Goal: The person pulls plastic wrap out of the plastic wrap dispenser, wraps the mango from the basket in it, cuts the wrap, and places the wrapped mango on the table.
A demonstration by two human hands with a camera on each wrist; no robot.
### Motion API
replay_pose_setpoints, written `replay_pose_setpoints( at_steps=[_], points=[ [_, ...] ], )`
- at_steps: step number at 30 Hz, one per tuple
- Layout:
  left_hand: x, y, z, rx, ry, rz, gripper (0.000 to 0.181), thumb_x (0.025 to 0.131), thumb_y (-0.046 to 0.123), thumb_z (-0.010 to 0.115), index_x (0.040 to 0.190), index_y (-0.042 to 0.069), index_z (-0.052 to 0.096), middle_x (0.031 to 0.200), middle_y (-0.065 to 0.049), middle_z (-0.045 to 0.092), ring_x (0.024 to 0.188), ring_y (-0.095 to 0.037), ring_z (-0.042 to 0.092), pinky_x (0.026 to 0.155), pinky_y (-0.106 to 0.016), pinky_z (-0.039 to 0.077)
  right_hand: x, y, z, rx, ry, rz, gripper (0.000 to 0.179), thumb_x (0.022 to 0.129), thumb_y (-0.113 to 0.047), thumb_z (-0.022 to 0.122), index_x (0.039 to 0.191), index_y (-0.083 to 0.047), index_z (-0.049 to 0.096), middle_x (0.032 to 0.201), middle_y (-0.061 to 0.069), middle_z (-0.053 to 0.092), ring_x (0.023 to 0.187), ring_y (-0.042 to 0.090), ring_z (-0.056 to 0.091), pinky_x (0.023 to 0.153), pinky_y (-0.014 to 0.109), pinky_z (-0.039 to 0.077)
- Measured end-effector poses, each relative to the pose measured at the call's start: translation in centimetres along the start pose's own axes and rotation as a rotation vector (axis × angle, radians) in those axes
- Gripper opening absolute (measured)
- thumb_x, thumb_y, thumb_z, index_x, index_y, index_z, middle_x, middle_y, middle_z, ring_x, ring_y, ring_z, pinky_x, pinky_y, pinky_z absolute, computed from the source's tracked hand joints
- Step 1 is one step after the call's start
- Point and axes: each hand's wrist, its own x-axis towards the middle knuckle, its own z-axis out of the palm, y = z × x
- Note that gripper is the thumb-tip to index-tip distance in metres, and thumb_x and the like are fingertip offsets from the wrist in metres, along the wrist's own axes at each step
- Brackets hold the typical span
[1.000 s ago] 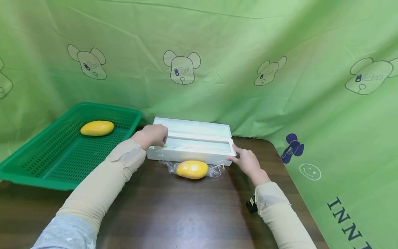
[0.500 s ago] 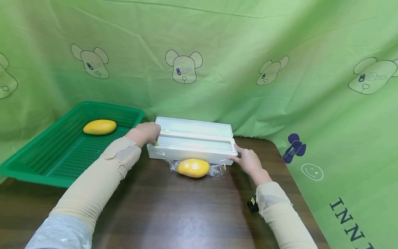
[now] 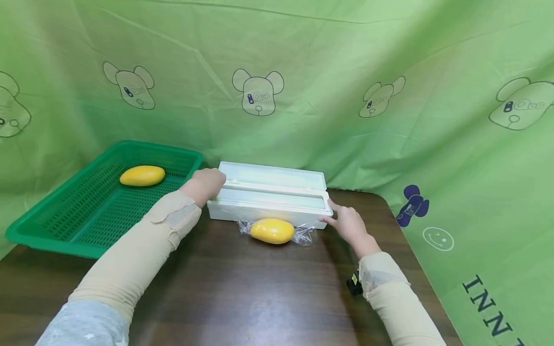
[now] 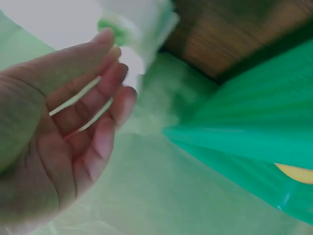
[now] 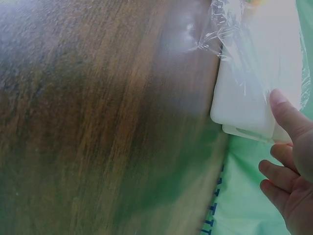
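Observation:
A long white cling film dispenser lies with its lid raised at the back of the table. At its left end my left hand pinches the small green slider, thumb tip against it and the other fingers curled. My right hand grips the dispenser's right end, thumb on the front and fingers around the end. In front of the dispenser sits a yellow mango, with crumpled clear film sticking out on both sides.
A green perforated basket stands at the left, holding another yellow mango. Behind the dark wooden table hangs a green printed curtain. The basket's rim comes close to my left hand.
My left hand has moved left along the dispenser's front edge to its left end, taking the green slider with it. My right hand has stayed on the right end. The head view has shifted slightly.

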Motion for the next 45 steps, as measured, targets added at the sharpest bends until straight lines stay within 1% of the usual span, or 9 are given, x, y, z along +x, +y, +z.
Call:
replay_pose_setpoints(
  at_steps=[3, 6, 12, 20, 23, 29, 33, 38, 45],
  points=[
    [-0.2, 1.7, -0.3, -0.024, 0.092, 0.014, 0.017, 0.094, -0.011, 0.054, 0.090, 0.001, 0.065, 0.094, -0.017, 0.068, 0.078, -0.028, 0.064, 0.067, -0.045, 0.057, -0.1, 0.1, 0.0, -0.008, -0.009, -0.008, 0.071, 0.092, -0.031, 0.077, 0.147, 0.005, 0.049, 0.110, 0.037, 0.065, 0.094, 0.049, 0.066, 0.079, 0.058, 0.052],
    [-0.4, 3.9, -0.1, -0.110, 0.165, 0.093, 0.012, 0.090, -0.008, 0.063, 0.092, 0.002, 0.067, 0.096, -0.014, 0.070, 0.087, -0.031, 0.068, 0.073, -0.046, 0.058, -0.1, 0.3, -0.1, -0.010, -0.016, 0.011, 0.072, 0.092, -0.032, 0.077, 0.147, 0.005, 0.048, 0.121, 0.036, 0.062, 0.104, 0.051, 0.064, 0.086, 0.058, 0.052],
    [-1.2, 7.8, 3.2, -0.298, 0.159, 0.240, 0.018, 0.087, 0.006, 0.080, 0.104, 0.003, 0.076, 0.107, -0.012, 0.074, 0.099, -0.030, 0.069, 0.084, -0.042, 0.057, -0.2, 0.4, -0.3, 0.031, -0.073, 0.058, 0.075, 0.097, -0.034, 0.072, 0.153, 0.003, 0.039, 0.142, 0.040, 0.043, 0.126, 0.054, 0.050, 0.101, 0.059, 0.045],
    [-1.3, 8.8, 8.0, -0.357, 0.293, 0.322, 0.026, 0.085, 0.008, 0.084, 0.108, 0.000, 0.075, 0.107, -0.013, 0.074, 0.100, -0.029, 0.070, 0.088, -0.042, 0.056, -0.9, 0.7, 0.1, 0.129, -0.108, -0.002, 0.082, 0.099, -0.035, 0.070, 0.159, 0.002, 0.028, 0.161, 0.029, 0.025, 0.145, 0.054, 0.023, 0.117, 0.063, 0.021],
    [-1.3, 8.6, 9.0, -0.384, 0.343, 0.330, 0.029, 0.083, 0.010, 0.086, 0.108, 0.000, 0.074, 0.107, -0.013, 0.073, 0.099, -0.029, 0.069, 0.087, -0.042, 0.055, -1.2, 0.7, 0.1, 0.137, -0.080, -0.031, 0.081, 0.096, -0.035, 0.073, 0.157, 0.002, 0.035, 0.161, 0.028, 0.025, 0.146, 0.053, 0.023, 0.118, 0.062, 0.019],
    [-1.1, 8.6, 9.8, -0.440, 0.382, 0.302, 0.028, 0.083, 0.009, 0.086, 0.107, 0.003, 0.073, 0.107, -0.012, 0.071, 0.097, -0.030, 0.068, 0.085, -0.043, 0.055, -1.8, 1.0, -0.2, 0.080, 0.092, -0.149, 0.055, 0.082, -0.029, 0.087, 0.124, 0.001, 0.069, 0.129, 0.022, 0.065, 0.126, 0.043, 0.056, 0.107, 0.059, 0.038],
    [-1.0, 8.7, 9.8, -0.433, 0.378, 0.282, 0.027, 0.083, 0.010, 0.086, 0.107, 0.005, 0.074, 0.107, -0.011, 0.071, 0.097, -0.030, 0.067, 0.087, -0.044, 0.055, -2.2, 1.0, -0.4, 0.106, 0.149, -0.210, 0.037, 0.076, -0.023, 0.092, 0.105, -0.004, 0.077, 0.092, 0.005, 0.063, 0.092, 0.030, 0.060, 0.086, 0.046, 0.047],
    [-0.8, 9.0, 9.5, -0.429, 0.368, 0.281, 0.027, 0.083, 0.012, 0.086, 0.108, 0.005, 0.075, 0.108, -0.012, 0.071, 0.098, -0.030, 0.067, 0.088, -0.044, 0.054, -2.5, 0.7, -1.1, 0.272, -0.030, -0.262, 0.035, 0.081, -0.017, 0.088, 0.112, -0.005, 0.075, 0.090, 0.000, 0.060, 0.082, 0.021, 0.057, 0.072, 0.034, 0.049],
    [-0.9, 9.0, 9.4, -0.443, 0.351, 0.296, 0.026, 0.085, 0.012, 0.085, 0.108, 0.005, 0.075, 0.111, -0.012, 0.071, 0.100, -0.030, 0.067, 0.090, -0.044, 0.054, -2.5, -0.6, -1.9, 0.408, -0.363, -0.187, 0.054, 0.091, -0.027, 0.078, 0.136, -0.002, 0.063, 0.128, 0.012, 0.066, 0.114, 0.030, 0.060, 0.096, 0.047, 0.048]
  ],
)
